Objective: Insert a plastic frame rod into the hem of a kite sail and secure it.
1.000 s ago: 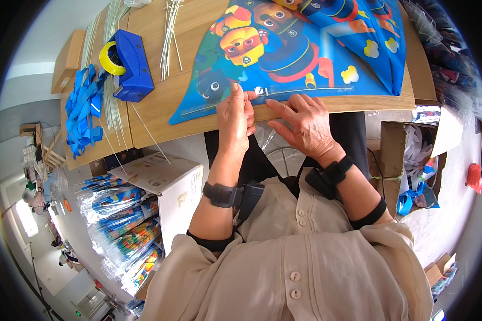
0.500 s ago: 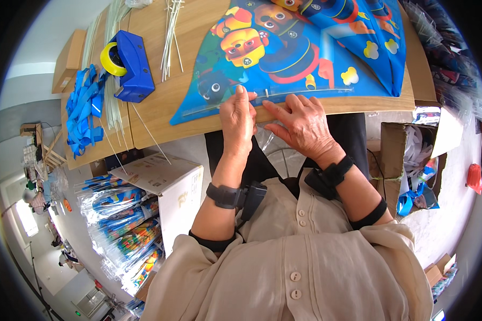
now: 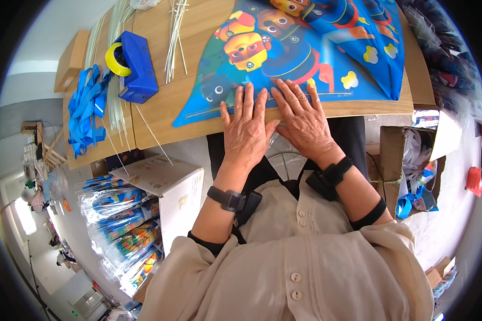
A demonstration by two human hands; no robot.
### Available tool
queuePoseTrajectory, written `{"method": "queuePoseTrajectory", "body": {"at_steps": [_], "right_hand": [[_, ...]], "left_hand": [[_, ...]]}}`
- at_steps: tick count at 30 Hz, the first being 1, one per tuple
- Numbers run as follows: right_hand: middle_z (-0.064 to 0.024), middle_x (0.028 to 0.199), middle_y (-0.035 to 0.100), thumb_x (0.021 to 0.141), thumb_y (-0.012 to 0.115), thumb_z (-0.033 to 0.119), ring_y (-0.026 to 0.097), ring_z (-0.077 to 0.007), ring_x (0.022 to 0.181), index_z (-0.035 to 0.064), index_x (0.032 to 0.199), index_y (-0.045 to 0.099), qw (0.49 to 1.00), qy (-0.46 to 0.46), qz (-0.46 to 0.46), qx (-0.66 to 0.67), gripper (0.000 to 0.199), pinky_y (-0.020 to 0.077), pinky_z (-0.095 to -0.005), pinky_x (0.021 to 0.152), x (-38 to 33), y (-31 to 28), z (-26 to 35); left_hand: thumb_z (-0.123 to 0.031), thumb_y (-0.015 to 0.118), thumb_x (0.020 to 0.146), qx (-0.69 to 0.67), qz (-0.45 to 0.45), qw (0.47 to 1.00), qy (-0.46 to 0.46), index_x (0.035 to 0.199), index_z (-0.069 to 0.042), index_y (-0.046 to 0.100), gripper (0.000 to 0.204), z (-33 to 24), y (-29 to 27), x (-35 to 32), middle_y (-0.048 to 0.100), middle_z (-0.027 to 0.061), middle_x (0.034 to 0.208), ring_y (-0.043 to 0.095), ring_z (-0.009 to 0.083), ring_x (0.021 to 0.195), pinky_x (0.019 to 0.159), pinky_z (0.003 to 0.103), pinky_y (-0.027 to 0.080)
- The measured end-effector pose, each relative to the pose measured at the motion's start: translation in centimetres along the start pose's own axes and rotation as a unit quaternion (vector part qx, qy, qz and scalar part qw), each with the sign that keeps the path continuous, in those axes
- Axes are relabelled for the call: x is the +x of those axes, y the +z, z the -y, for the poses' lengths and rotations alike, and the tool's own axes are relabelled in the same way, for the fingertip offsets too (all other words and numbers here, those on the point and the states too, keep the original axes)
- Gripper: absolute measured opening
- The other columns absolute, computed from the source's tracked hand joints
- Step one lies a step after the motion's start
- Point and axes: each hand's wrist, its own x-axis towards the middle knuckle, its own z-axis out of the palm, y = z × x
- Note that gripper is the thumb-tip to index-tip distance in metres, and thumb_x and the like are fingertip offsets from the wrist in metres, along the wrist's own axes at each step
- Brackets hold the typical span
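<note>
A blue kite sheet [image 3: 286, 68] printed with cartoon dogs lies over the wooden table, its right part folded and creased. Along its near edge runs a thin pale rod [image 3: 337, 95], partly covered by my fingers. My left hand [image 3: 246, 128] is open and palm down, fingers stretched over this edge. Beside it, my right hand [image 3: 306, 125] lies just as flat, fingers extended on the sheet. The thumbs come close together at the table edge. Neither hand grips anything; what lies under the palms is hidden.
Left on the table [image 3: 198, 135] are a blue tape dispenser [image 3: 143, 69] with a yellow roll, blue ribbons [image 3: 85, 115] and bundles of thin white rods [image 3: 175, 43]. Below stands a white carton [image 3: 182, 198] next to packed kites [image 3: 126, 224]. An open carton [image 3: 393, 160] stands right.
Both hands have gone from pinched and curled fingers at the rod's middle to lying flat with fingers stretched across the near edge. A small pale piece at the rod's middle is now covered.
</note>
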Motion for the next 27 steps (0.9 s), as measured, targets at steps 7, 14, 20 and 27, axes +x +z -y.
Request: {"method": "queuePoseTrajectory", "body": {"at_steps": [7, 14, 20, 27], "right_hand": [[-0.0074, 0.142, 0.036, 0.077, 0.065, 0.035, 0.033, -0.0228, 0.131, 0.006, 0.134, 0.039, 1.0, -0.002, 0.021, -0.002, 0.069, 0.0192, -0.0438, 0.111, 0.0, -0.9, -0.8], [-0.0082, 0.106, 0.06, 0.071, 0.067, 0.015, 0.056, -0.0268, 0.099, 0.0024, 0.099, 0.062, 0.991, -0.02, -0.132, -0.015, 0.031, 0.0462, -0.0377, 0.084, 0.9, -2.3, -5.1], [-0.0067, 0.1, 0.06, 0.071, 0.067, 0.014, 0.058, -0.0252, 0.094, 0.0044, 0.091, 0.062, 0.99, -0.047, -0.129, -0.028, 0.023, 0.049, -0.0367, 0.077, 1.3, -2.3, -5.8], [-0.0053, 0.096, 0.059, 0.07, 0.067, 0.012, 0.059, -0.0233, 0.088, 0.0052, 0.09, 0.061, 0.983, -0.065, -0.156, -0.072, 0.022, 0.0496, -0.035, 0.073, 1.8, -1.7, -6.0]], "left_hand": [[-0.03, 0.059, 0.085, 0.009, -0.027, 0.999, -0.032, 0.141, -0.011, 0.031, 0.065, 2.4, -0.3, -1.4, 0.025, 0.0141, 0.148, 0.022, 0.0319, 0.136, 0.107, 0.056, 0.016], [-0.027, 0.057, 0.087, 0.03, -0.077, 0.989, -0.123, 0.135, -0.005, 0.037, 0.056, 8.7, -1.9, -4.7, 0.032, 0.0173, 0.142, 0.028, 0.0343, 0.133, 0.108, 0.05, 0.021], [-0.013, 0.056, 0.087, -0.06, -0.186, 0.964, -0.179, 0.12, -0.002, 0.047, 0.036, 10.5, -1.5, -5.6, 0.048, 0.0171, 0.124, 0.041, 0.0339, 0.119, 0.101, 0.046, 0.032], [-0.01, 0.057, 0.084, -0.077, -0.18, 0.963, -0.184, 0.111, -0.003, 0.054, 0.028, 11.5, -2.4, -2.8, 0.054, 0.0128, 0.109, 0.047, 0.0327, 0.106, 0.093, 0.045, 0.036]]}}
